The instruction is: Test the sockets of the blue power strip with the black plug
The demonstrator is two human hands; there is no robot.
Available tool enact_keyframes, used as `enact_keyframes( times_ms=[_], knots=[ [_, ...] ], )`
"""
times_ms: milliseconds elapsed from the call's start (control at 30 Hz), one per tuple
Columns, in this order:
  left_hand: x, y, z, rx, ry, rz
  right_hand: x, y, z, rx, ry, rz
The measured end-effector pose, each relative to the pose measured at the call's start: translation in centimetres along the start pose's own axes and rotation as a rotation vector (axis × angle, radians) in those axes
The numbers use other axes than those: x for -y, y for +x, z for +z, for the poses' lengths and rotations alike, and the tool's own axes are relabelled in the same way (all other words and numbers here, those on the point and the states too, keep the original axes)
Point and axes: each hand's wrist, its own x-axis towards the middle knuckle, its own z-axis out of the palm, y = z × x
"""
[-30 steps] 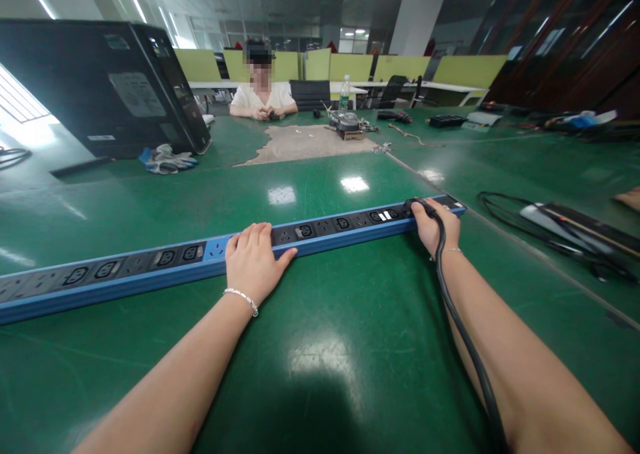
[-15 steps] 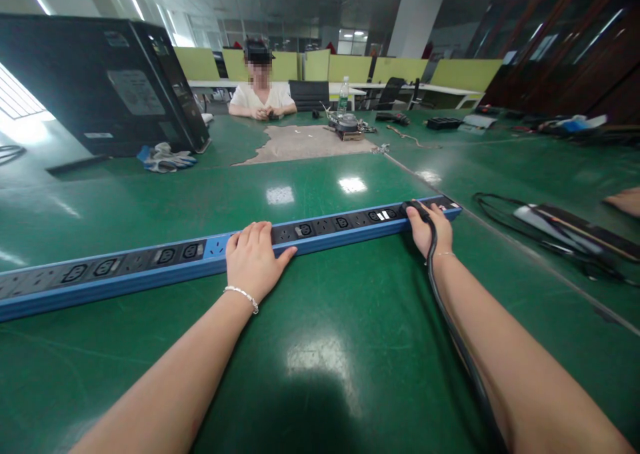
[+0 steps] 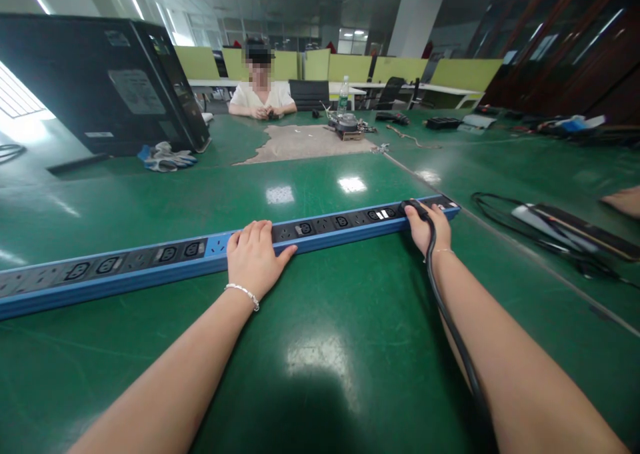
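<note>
A long blue power strip (image 3: 330, 242) with a row of black sockets lies across the green table, running out of view at the left. My left hand (image 3: 254, 254) is wrapped over its middle, fingers on top and thumb along the near side, just right of a blue socket. Near the strip's right end, my right hand (image 3: 425, 231) grips a black power plug (image 3: 409, 206) at the sockets. The fingers partly hide the plug, so how deep it sits I cannot tell. Its thick black cord (image 3: 453, 321) hangs back along my right forearm.
A black computer case (image 3: 115, 94) stands at the far left, with gloves (image 3: 167, 157) beside it. Across the table sits a person (image 3: 263, 97). At right lie a black device (image 3: 585, 231) and cables (image 3: 493, 214); another person's hand (image 3: 623, 201) shows at the edge.
</note>
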Motion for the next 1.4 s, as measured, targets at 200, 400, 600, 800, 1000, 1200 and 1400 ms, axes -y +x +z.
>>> enact_keyframes(
  times_ms=[200,400,600,800,1000,1200,1400],
  knots=[
    [0.0,0.0,0.0,0.001,-0.005,0.011,0.2,-0.3,0.1,-0.036,0.039,-0.037],
    [-0.1,0.0,0.0,0.003,0.005,0.012,-0.2,-0.1,0.6,-0.076,0.054,-0.075],
    [0.0,0.0,0.0,-0.003,0.010,0.014,1.2,0.4,-0.2,-0.258,0.313,0.005],
    [0.0,0.0,0.1,-0.012,0.007,0.020,5.1,-1.4,-0.4,-0.142,0.491,-0.067],
    [0.0,0.0,0.0,-0.002,0.001,0.016,8.7,-3.8,0.5,0.089,0.372,-0.151],
    [-0.1,0.0,-0.1,-0.003,-0.006,0.011,9.2,-4.2,0.5,0.120,0.296,-0.163],
    [0.0,0.0,0.0,-0.007,0.008,0.015,9.6,-4.4,0.5,0.116,0.227,-0.151]
  ],
)
